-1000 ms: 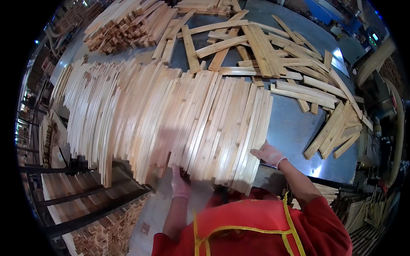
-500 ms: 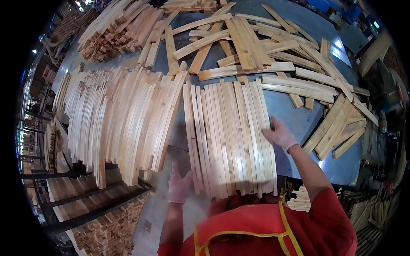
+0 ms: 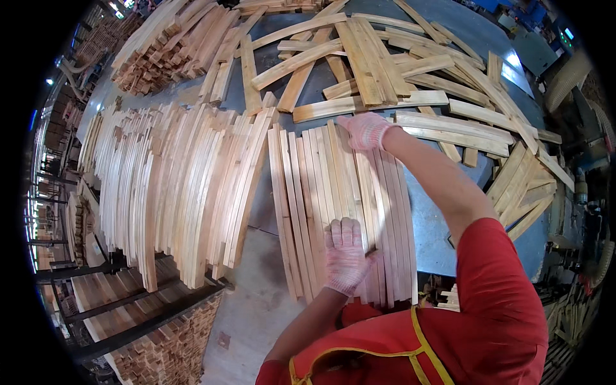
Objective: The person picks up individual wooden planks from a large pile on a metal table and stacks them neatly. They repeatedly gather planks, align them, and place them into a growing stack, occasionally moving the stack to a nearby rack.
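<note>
In front of me a row of pale wooden slats lies side by side, their long sides running away from me. My left hand, in a whitish-pink knit glove, rests flat on top of the row near its close end, fingers stretched forward and thumb apart. At the far end of the same row is my right hand, gloved alike, its fingers bent over the slat ends. How many slats those fingers hold is hidden. Narrow gaps show between several slats on the row's left side.
A wider bank of slats stands to the left. Loose boards lie crisscrossed over the blue-grey table. A tall pile of boards sits at the far left. Below left, stacked wood stands by dark metal bars. Machinery lines the right side.
My left hand has come from beside the row onto its top. My right hand has moved from the row's right side to its far end.
</note>
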{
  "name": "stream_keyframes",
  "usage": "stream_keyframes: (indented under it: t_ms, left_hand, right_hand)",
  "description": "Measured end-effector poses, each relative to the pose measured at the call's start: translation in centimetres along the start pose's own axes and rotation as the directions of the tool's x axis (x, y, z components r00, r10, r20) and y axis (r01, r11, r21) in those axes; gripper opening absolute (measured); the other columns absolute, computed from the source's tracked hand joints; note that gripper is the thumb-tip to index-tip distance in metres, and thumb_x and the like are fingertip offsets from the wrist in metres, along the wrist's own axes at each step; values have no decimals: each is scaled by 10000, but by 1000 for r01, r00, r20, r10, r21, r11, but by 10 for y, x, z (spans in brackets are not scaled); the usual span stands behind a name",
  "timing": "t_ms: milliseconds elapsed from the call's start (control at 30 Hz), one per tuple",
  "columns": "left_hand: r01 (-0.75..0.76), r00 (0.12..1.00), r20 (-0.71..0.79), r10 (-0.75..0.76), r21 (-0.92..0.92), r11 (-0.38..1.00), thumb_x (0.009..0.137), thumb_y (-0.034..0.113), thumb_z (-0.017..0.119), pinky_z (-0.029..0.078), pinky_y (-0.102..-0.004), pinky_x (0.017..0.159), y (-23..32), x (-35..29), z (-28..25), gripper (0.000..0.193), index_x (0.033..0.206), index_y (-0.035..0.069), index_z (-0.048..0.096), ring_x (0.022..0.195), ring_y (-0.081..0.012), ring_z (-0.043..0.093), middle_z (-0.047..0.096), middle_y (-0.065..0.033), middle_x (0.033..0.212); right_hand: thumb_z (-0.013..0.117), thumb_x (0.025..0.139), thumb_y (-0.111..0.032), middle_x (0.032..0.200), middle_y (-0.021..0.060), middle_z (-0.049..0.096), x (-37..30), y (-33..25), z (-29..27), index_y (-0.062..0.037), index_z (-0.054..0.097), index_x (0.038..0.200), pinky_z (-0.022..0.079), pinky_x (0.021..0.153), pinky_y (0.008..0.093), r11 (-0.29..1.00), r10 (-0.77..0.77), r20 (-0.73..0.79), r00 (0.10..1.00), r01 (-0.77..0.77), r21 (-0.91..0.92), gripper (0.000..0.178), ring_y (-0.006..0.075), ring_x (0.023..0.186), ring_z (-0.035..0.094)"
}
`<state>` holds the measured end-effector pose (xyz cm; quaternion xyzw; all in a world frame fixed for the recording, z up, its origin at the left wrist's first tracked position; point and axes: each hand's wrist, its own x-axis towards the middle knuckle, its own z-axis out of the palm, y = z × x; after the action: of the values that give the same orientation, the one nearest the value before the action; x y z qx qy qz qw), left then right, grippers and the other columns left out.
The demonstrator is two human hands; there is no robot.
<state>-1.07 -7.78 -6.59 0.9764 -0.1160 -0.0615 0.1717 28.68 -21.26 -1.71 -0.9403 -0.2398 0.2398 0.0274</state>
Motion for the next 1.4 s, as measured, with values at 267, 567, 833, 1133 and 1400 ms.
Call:
stream_keyframes:
  t_ms: [267, 567, 833, 1133, 1400]
  left_hand:
    - [170, 973, -134, -188, -135, 976, 825, 553, 734, 360, -507, 1193, 31, 35, 4, 941, 1460, -98, 498, 1373, -369, 508, 553, -204, 1446]
    - [-441, 855, -472, 216, -442, 781, 830, 173, 763, 487, -472, 1118, 80, 68, -257, 759, 1535, 57, 506, 1306, -377, 606, 596, -234, 1421]
    - [161, 971, 53, -234, -866, 473, 852, 189, 766, 431, -414, 1149, -87, 48, -87, 668, 1465, 16, 563, 1387, -385, 504, 564, -244, 1416]
    - [154, 963, -181, -198, -230, 961, 985, 317, 713, 527, -420, 1101, -271, 4, -161, 521, 1422, 53, 609, 1331, -328, 600, 646, -270, 1401]
    - [592, 803, -252, -540, 447, 671, 955, 272, 677, 548, -519, 972, -474, -72, -292, 672, 1581, 143, 467, 1189, -375, 681, 658, -183, 1356]
  right_hand:
    - [712, 908, -356, 1263, 234, 733, -130, -15, -46, -54, 562, 1500, 541, 1046, 443, 895, -153, -253, 955, 242, 375, 681, 350, 1201, 706]
    - [613, 1062, -286, 1400, 139, 656, -202, 62, 62, 10, 541, 1468, 536, 1027, 376, -174, 306, -335, 891, 398, 901, 508, 262, 1225, 651]
    - [716, 820, 17, 1170, 146, 749, -178, -101, 161, 0, 542, 1468, 639, 912, 443, -475, -63, 111, 992, -127, 871, 671, 286, 1040, 743]
    - [836, 929, -216, 1286, 73, 686, -144, -244, 114, -119, 374, 1655, 585, 990, 423, -240, 113, -106, 988, 131, 962, 866, 230, 1138, 697]
    - [738, 966, -148, 1532, 234, 568, -186, -33, 215, 15, 334, 1658, 477, 1143, 369, 492, 677, -387, 626, 5, 870, 817, 284, 1392, 583]
